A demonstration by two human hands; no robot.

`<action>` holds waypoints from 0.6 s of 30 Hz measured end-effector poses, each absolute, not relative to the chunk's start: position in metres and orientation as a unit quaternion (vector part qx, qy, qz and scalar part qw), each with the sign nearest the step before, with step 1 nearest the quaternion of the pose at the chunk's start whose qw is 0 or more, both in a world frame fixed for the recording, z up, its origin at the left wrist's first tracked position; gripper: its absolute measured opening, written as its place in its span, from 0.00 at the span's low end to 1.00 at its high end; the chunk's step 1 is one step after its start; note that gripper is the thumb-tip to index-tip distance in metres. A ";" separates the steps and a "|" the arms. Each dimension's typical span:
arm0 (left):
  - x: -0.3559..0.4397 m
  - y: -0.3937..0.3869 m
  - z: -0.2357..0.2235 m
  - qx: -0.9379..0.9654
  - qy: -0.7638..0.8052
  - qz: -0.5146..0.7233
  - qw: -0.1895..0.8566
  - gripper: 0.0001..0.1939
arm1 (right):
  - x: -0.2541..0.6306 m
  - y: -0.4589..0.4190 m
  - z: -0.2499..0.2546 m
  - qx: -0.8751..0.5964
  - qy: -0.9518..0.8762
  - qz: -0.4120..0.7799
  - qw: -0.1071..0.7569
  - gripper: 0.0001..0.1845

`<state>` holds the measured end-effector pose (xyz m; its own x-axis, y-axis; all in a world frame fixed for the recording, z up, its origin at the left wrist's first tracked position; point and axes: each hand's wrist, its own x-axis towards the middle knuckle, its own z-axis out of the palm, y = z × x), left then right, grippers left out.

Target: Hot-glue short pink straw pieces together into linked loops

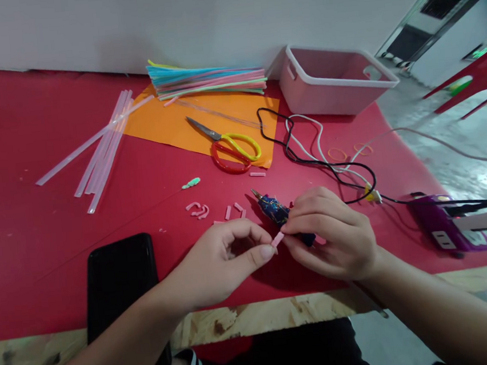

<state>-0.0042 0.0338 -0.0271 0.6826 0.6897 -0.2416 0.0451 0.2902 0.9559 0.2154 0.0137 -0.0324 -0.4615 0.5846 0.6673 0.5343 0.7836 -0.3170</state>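
Note:
Between the fingertips of both hands is a short pink straw piece [278, 239]. My left hand [229, 255] pinches its lower end with thumb and forefinger. At its upper end, the fingertips of my right hand [330, 234] close on it. Under and behind my right hand lies a dark blue wrapped tool [274, 209] with a pointed metal tip, partly hidden. Several more short pink pieces [228, 212] are scattered just beyond my left hand, beside some curled pink scraps [198, 211].
Scissors [222, 141] rest on orange paper [151, 122], below a bundle of coloured straws [208, 80]. Translucent sticks [106, 144] lie left, a black phone [118, 275] near the front edge. Cables [310, 159] run toward a purple power strip [441, 229]; a pink bin [329, 88] stands behind.

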 end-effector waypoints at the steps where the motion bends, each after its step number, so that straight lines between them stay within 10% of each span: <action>1: -0.004 0.034 -0.027 0.555 0.331 0.218 0.732 0.06 | 0.215 0.014 -0.032 -0.328 -0.854 0.031 0.402 0.09; 18: 0.000 0.021 -0.031 0.640 0.431 0.292 0.566 0.04 | 0.213 0.012 -0.033 -0.351 -0.850 0.035 0.392 0.09</action>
<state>-0.0001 0.0214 -0.0314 0.4583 0.8816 -0.1133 0.2201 0.0109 0.9754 0.2131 0.0119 -0.0334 -0.4469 0.6233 0.6417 0.5690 0.7516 -0.3337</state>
